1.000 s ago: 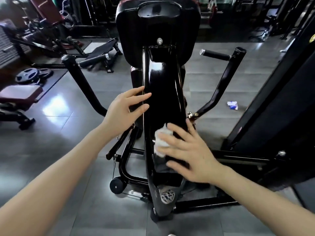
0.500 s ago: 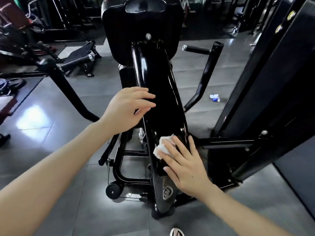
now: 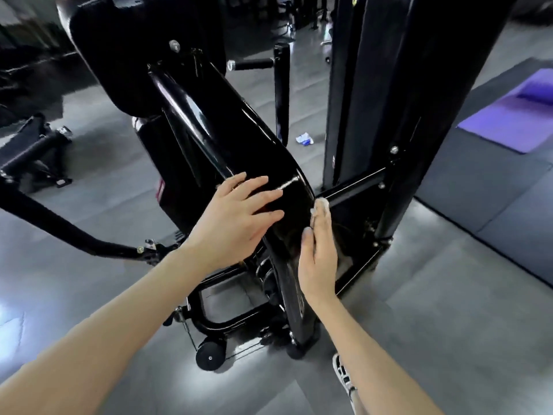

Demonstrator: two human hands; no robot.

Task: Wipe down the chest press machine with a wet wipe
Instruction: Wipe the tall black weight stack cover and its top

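Note:
The chest press machine's glossy black rear shroud runs from the back pad at top left down to the floor in the middle. My left hand rests flat on the shroud's left face, fingers straight and spread. My right hand lies edge-on along the shroud's right side, fingers straight, pressing a white wet wipe against it. Only a small bit of the wipe shows past my fingertips.
The tall black weight-stack housing stands close on the right, joined by a crossbar. A press arm with handle rises behind. Another arm sweeps in at left. A blue-white scrap lies on the floor; purple mat far right.
My view has swung to the machine's right side. My right hand with the wipe slid from the shroud's back face round to its right side. My left hand moved lower on the shroud.

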